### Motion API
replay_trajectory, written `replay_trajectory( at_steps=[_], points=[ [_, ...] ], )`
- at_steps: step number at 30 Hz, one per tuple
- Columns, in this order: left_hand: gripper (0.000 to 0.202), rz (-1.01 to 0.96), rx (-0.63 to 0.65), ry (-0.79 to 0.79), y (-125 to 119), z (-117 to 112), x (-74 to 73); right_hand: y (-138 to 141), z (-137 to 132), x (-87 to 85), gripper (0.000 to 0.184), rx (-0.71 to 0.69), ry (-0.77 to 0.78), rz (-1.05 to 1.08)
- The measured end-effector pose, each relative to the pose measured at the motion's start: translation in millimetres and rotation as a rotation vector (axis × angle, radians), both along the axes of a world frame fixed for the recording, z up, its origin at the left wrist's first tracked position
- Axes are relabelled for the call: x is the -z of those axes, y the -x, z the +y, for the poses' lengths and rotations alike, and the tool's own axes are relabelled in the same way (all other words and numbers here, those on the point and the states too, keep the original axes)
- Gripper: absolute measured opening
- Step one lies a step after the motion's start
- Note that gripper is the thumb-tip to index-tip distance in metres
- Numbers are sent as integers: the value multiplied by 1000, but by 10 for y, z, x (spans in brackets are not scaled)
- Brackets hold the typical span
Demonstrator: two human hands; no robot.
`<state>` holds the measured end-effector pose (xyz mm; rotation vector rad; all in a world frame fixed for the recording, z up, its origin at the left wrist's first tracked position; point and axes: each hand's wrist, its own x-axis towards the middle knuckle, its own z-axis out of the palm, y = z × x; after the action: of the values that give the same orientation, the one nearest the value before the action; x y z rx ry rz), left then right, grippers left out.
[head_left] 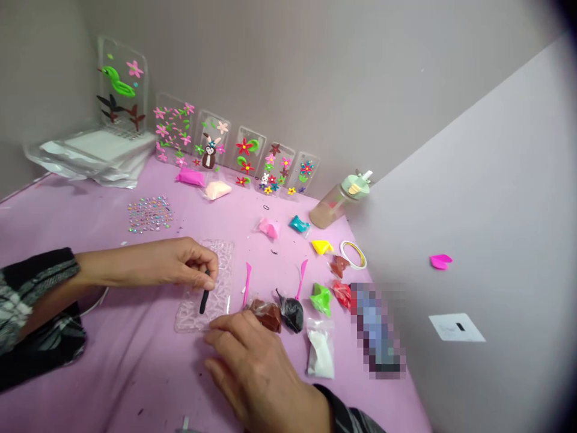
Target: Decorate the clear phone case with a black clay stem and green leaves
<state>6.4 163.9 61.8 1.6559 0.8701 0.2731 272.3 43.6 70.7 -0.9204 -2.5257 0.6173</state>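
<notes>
A clear textured phone case (216, 264) lies flat on the pink table (135, 361). My left hand (162, 262) reaches in from the left and pinches the top of a thin black clay strip (204, 299) that rests on the case. My right hand (259, 367) lies at the case's lower right corner, fingers bent and pressing its edge. Right beside it are a brown clay bag (269, 314) and a black clay bag (292, 313).
Two pink sculpting tools (247, 282) lie right of the case. Small bags of coloured clay are scattered there, with a white one (321, 352), a tape roll (354, 254) and a bottle (340, 198). Decorated cases (211, 141) lean on the back wall; gem stickers (149, 213) lie left.
</notes>
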Motion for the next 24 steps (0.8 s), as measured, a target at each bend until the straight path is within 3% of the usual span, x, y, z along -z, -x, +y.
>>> replay_trajectory(
  at_steps=[6,13,18,24],
  points=[
    [25,-9,-15,20,-64,17,114,119,123,172,20,105,-143,107],
    [29,36,-48,-26,-111,47,226,136,189,295,21,124,-207,102],
    [22,46,-75,-94,-113,42,286,122,225,386,26,74,-287,101],
    [24,72,-108,-95,-123,27,238,117,236,404,29,-18,-370,88]
  ],
)
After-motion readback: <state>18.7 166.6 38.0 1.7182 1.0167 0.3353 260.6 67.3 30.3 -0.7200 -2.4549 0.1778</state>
